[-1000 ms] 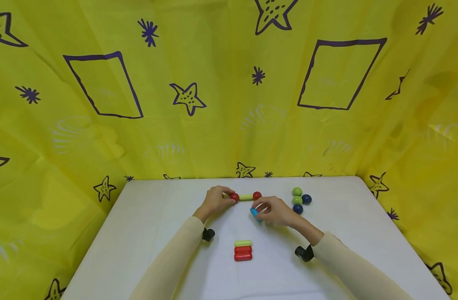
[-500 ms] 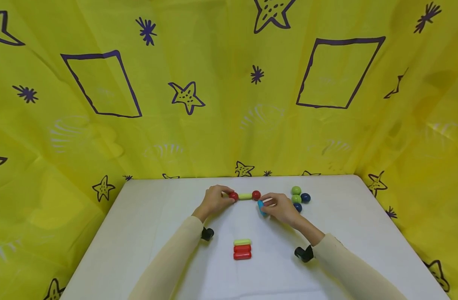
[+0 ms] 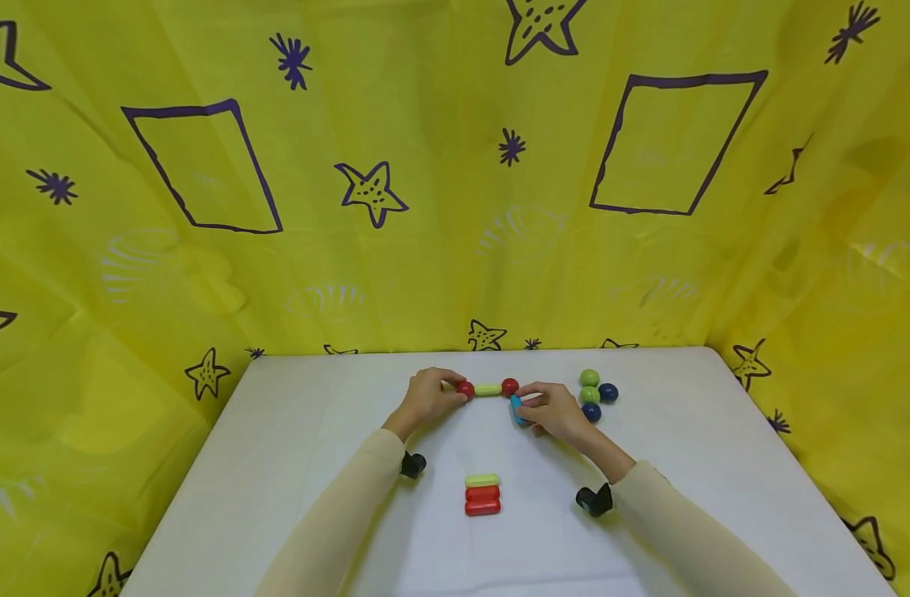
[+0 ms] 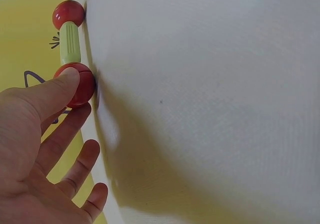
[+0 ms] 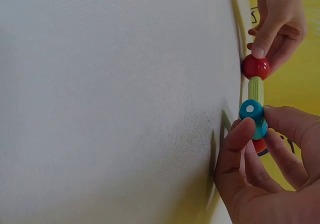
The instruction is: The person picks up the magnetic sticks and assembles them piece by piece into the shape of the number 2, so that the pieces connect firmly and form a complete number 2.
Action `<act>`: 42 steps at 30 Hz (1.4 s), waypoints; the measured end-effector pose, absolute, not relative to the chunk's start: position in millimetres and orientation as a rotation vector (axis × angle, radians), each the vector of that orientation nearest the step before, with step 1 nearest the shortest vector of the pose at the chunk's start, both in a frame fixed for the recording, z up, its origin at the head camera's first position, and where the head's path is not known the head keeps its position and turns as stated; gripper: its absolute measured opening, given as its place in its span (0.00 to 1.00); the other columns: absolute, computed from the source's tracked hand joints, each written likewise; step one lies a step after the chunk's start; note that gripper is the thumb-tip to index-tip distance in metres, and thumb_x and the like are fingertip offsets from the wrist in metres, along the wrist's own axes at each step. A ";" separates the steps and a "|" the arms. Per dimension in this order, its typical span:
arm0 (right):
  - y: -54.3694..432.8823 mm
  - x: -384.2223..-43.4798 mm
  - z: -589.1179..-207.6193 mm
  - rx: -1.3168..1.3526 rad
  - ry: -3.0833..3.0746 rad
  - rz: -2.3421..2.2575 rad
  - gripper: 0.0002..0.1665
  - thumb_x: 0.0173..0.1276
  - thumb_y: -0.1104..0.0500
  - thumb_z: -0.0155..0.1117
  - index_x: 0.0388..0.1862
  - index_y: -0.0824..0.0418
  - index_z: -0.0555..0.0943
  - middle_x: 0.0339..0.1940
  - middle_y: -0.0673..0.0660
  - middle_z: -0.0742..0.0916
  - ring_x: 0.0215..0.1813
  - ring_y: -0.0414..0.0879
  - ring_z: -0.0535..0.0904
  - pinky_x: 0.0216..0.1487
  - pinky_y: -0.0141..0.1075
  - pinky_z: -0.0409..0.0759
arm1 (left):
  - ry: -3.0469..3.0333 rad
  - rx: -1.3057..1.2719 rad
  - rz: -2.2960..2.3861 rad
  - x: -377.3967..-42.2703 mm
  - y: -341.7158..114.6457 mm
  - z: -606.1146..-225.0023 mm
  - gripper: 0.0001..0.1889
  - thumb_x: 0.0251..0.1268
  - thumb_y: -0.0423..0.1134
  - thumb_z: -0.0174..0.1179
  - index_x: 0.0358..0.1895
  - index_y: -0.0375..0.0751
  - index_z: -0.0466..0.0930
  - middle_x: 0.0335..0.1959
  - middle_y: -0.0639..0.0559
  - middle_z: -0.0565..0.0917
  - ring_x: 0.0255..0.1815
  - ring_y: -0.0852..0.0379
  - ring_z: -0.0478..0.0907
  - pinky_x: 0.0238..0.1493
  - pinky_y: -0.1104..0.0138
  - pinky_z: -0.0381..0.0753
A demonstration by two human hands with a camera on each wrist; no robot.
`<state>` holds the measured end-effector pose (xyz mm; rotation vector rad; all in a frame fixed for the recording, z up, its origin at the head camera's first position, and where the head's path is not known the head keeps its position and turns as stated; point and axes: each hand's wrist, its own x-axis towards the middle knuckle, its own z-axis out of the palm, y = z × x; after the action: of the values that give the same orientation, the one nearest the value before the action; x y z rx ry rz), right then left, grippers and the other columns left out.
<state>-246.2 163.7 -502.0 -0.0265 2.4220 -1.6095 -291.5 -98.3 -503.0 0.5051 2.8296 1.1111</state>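
Note:
In the head view my left hand pinches a red ball between thumb and forefinger. From that ball a ribbed pale-green rod runs right to a second red ball, all in one line. My right hand holds a short blue rod in its fingertips, its far end right by the second ball. Whether they touch cannot be made out. The right wrist view shows the blue rod's round end with a white dot; it partly hides the second red ball.
Nearer me on the white table lie a pale-green rod and two red rods side by side. Right of my right hand sit two green balls and two dark-blue balls. A yellow patterned curtain rises behind.
My right hand has carried the blue rod away from me and slightly right, up to the second red ball, turning it more upright in view. The left hand keeps its grip in place.

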 end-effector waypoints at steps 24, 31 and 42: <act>159.4 -255.6 -507.4 0.053 2.422 -1.623 0.17 0.69 0.66 0.70 0.56 0.66 0.83 0.40 0.59 0.90 0.29 0.46 0.84 0.31 0.37 0.84 | 2.800 0.467 1.127 -293.5 -96.4 -501.4 0.15 0.65 0.40 0.72 0.54 0.42 0.89 0.49 0.52 0.88 0.44 0.52 0.76 0.54 0.54 0.71; 154.5 -260.6 -504.8 0.057 2.455 -1.626 0.17 0.68 0.67 0.70 0.56 0.66 0.83 0.39 0.60 0.89 0.28 0.46 0.84 0.30 0.36 0.84 | 2.833 0.487 1.092 -300.1 -96.7 -502.3 0.15 0.66 0.40 0.71 0.54 0.42 0.88 0.50 0.51 0.88 0.45 0.52 0.77 0.58 0.51 0.69; 150.5 -268.7 -502.8 0.089 2.497 -1.604 0.18 0.68 0.67 0.69 0.56 0.66 0.83 0.41 0.61 0.88 0.27 0.45 0.82 0.29 0.34 0.82 | 2.872 0.461 1.082 -306.1 -90.3 -501.0 0.15 0.66 0.39 0.71 0.54 0.41 0.88 0.54 0.48 0.88 0.61 0.43 0.76 0.68 0.44 0.60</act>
<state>-268.7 150.5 -502.8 0.0892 2.4973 -1.6040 -306.1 -90.3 -501.0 0.4614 2.8721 1.0817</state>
